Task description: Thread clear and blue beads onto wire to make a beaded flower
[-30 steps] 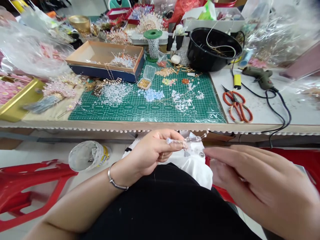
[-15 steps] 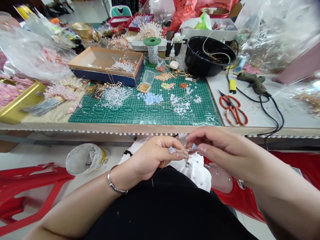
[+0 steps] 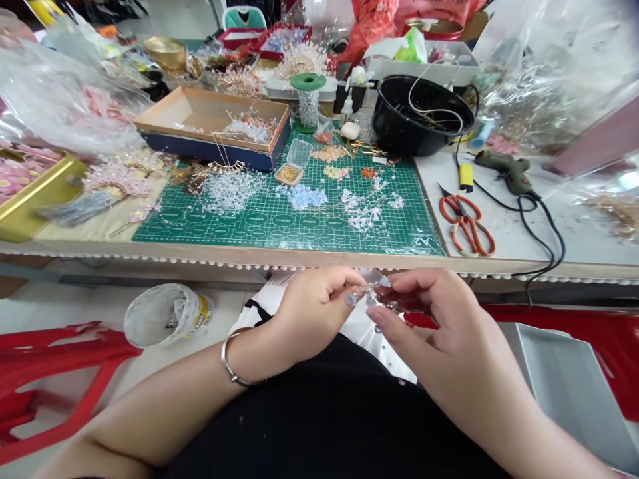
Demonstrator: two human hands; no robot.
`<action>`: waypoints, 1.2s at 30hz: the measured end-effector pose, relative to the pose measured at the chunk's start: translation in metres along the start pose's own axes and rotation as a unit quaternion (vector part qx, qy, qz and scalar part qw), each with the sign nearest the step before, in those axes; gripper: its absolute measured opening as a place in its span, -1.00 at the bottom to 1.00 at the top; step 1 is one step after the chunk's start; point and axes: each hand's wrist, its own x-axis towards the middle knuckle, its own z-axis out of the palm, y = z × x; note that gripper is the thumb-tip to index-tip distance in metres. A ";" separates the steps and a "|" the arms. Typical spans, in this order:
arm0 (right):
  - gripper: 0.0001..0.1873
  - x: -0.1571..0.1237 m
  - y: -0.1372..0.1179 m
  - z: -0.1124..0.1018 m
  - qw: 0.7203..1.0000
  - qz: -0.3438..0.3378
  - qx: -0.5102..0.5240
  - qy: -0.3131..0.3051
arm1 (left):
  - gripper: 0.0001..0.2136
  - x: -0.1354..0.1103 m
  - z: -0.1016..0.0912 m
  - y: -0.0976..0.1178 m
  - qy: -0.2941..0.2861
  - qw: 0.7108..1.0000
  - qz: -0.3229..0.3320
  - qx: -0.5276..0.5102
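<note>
Right at the centre of the action, a sprig of crystal beads on fine wire (image 3: 372, 294) is held up just above the lap, between the two hands! The left hand (image 3: 319, 311) has it, thumb and fingertips pressed together and pinching the sprig's near end, with a pale blue bead poking out past them. The right hand (image 3: 429, 326) comes in from the other side, its fingers (image 3: 402, 283) curving over the far beads with the thumb below; whether they've closed on it, I can't tell from here. It looks a light, fragile piece, all thin wire and slick glass (the wire stem looks like the safer place to hold it, not the beads). A silver bangle (image 3: 232, 362) sits on the left wrist, and a white cloth (image 3: 344, 332) lies just under the hands.

Out at twelve o'clock, a green cutting mat (image 3: 287, 229) on the tabletop (image 3: 249, 256) carries heaps of loose clear beads (image 3: 230, 191). Orange-handled scissors (image 3: 466, 226) lie at one o'clock, a plastic tub (image 3: 167, 314) sits on the floor at nine, and a red plastic stool (image 3: 50, 379) stands at eight!
</note>
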 end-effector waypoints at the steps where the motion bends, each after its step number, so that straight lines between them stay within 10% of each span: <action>1: -0.74 0.000 -0.001 0.002 0.999 -0.025 -0.017 0.011 | -0.86 -0.001 0.000 0.000 0.006 1.000 0.008 0.018; 7: -0.95 0.008 -0.002 0.011 0.986 -0.143 -0.071 0.039 | -0.84 0.001 0.001 -0.002 -0.002 0.999 0.022 0.027; 13: -0.90 0.018 -0.002 -0.002 0.992 -0.099 -0.052 -0.053 | -0.86 0.005 -0.006 -0.004 -0.059 0.993 -0.011 -0.101; 24: -0.91 0.023 -0.003 0.000 0.991 -0.066 0.007 -0.120 | -0.93 0.010 -0.006 -0.017 -0.127 0.893 -0.166 -0.398; 36: -0.29 0.024 0.010 -0.002 0.948 -0.200 -0.050 -0.241 | -0.94 0.008 0.002 -0.015 -0.147 0.885 -0.190 -0.398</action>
